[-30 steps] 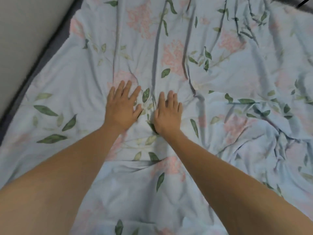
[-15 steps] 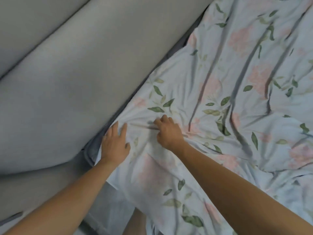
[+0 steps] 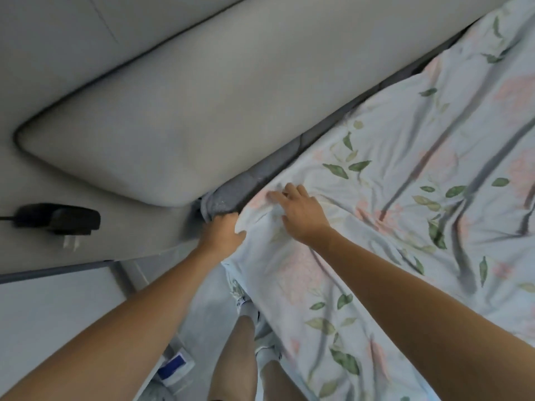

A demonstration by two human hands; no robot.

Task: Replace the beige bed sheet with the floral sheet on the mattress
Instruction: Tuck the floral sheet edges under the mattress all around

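Observation:
The floral sheet (image 3: 405, 198), pale blue with pink flowers and green leaves, lies wrinkled over the mattress and hangs over its near side. The grey mattress corner (image 3: 228, 195) shows bare at the sheet's edge. My left hand (image 3: 223, 235) grips the sheet's corner just below that bare corner, fingers curled into the cloth. My right hand (image 3: 301, 212) rests on top of the sheet beside it, fingers bent and pressing on the fabric. No beige sheet is in view.
A padded grey headboard (image 3: 173, 111) runs along the mattress on the left. A black plug adapter (image 3: 58, 221) lies on the ledge beside it. My legs and white socks (image 3: 249, 311) stand on the floor by a blue and white object (image 3: 173, 369).
The view swung from mid-bed to the headboard corner. Both hands moved from lying flat on the sheet to that corner, and my left hand took hold of the sheet's edge.

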